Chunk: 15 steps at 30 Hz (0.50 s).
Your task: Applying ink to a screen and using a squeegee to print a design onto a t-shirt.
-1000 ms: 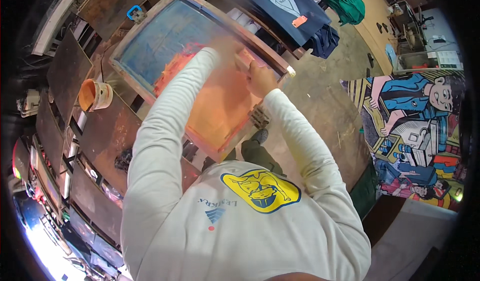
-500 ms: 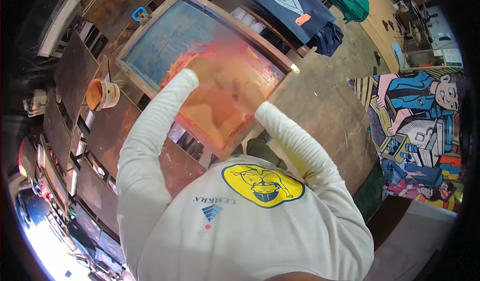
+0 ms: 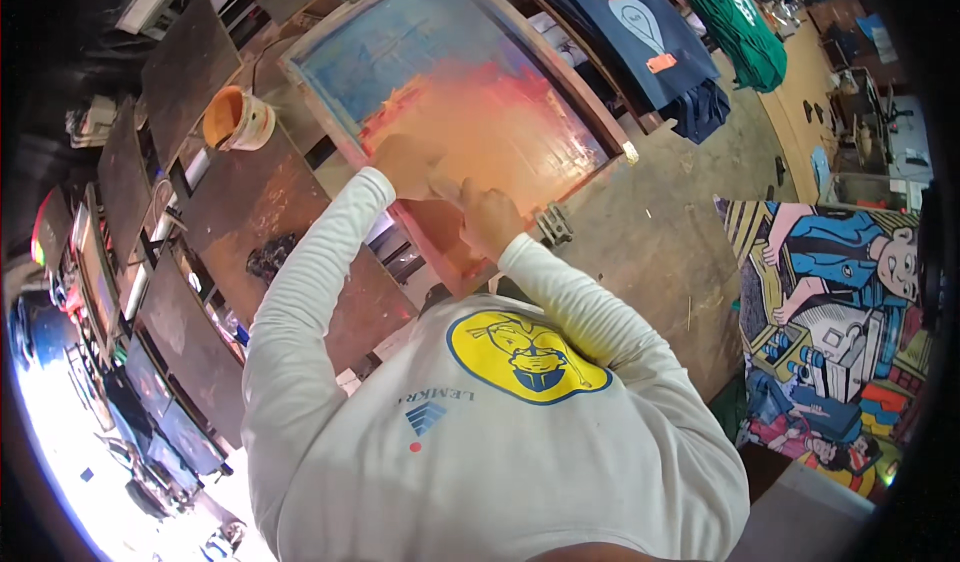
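Fingers of both hands blurred, grip unclear, smeared orange ink, blue mesh, rectangular wooden frame

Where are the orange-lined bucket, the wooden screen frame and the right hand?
Orange-lined bucket (image 3: 256, 128): head view, on its pale outer wall.
Wooden screen frame (image 3: 575, 106): head view, on its right-side rail.
Right hand (image 3: 491, 223): head view, on its back.

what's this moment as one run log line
left hand: over framed screen; right hand: beside left; grips: unclear; screen: orange near, blue far; bucket: left of screen
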Tool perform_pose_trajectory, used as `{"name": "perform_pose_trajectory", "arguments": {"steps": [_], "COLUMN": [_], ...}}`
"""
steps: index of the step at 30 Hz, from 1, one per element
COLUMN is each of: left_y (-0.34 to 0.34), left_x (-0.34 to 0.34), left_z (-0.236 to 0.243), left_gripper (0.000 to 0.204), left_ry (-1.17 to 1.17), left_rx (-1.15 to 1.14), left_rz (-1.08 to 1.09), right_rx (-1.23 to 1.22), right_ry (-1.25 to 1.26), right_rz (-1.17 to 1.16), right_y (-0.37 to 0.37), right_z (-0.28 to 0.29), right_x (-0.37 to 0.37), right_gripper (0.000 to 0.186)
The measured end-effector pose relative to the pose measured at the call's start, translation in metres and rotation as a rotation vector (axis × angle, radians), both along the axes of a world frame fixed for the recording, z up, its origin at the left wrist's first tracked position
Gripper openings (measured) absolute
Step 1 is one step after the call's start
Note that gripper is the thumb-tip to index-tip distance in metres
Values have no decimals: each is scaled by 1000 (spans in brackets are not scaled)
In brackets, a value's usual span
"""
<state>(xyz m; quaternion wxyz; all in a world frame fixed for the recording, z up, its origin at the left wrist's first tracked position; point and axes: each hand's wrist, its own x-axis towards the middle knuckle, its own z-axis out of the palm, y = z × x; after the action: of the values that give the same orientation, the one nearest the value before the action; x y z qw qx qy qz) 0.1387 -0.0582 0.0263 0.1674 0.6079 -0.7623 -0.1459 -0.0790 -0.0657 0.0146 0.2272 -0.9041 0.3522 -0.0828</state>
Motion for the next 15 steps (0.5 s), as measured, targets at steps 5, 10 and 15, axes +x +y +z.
{"name": "perform_pose_trajectory", "arguments": {"steps": [5,10,15], "left_y": [-2,8,43], "left_x": [16,-4,-61], "left_z": [9,14,5], "left_gripper": [48,49,56], "left_ry": [-151,-80,-67], "left_rx": [88,-54,-191], "left_rz": [108,522,706], "right_rx": [-35,-182,-219], "right_ry": [28,45,101], "right_rz": [201,365,447], "right_y": [-59,-110,-104], "right_z": [-2,3,-10], "right_x": [15,42,23], "right_gripper": [20,16,16]}}
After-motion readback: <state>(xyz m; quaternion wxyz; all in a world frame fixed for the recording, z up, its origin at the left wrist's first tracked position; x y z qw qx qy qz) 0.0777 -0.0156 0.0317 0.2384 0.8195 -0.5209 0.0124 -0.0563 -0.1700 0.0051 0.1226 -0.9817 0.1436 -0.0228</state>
